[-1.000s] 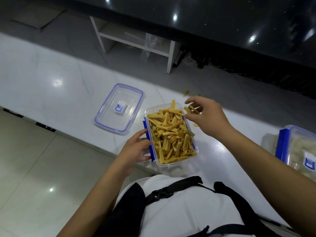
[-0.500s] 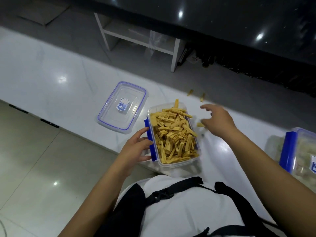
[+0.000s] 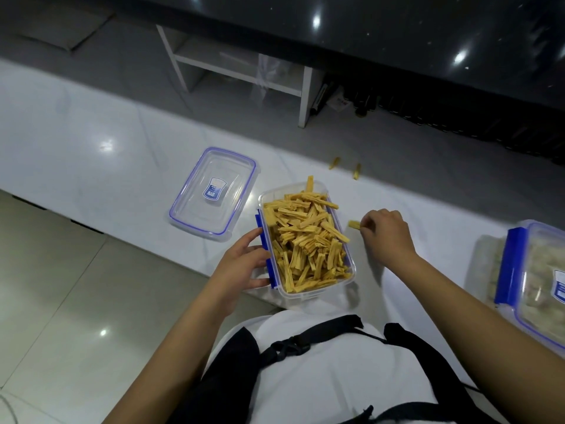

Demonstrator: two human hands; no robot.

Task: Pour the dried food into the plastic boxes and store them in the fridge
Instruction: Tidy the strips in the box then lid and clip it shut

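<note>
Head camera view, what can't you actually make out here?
- Second box: cut off by the right edge; its pale contents are blurred behind the plastic.
- Lid label: print too small to read.
- Right hand grip on the loose stick: fingertips hidden behind the knuckles.
- Open box depth: hidden under sticks.

Lid (image 3: 213,192) left of filled box (image 3: 306,240), on counter (image 3: 91,142)
</note>
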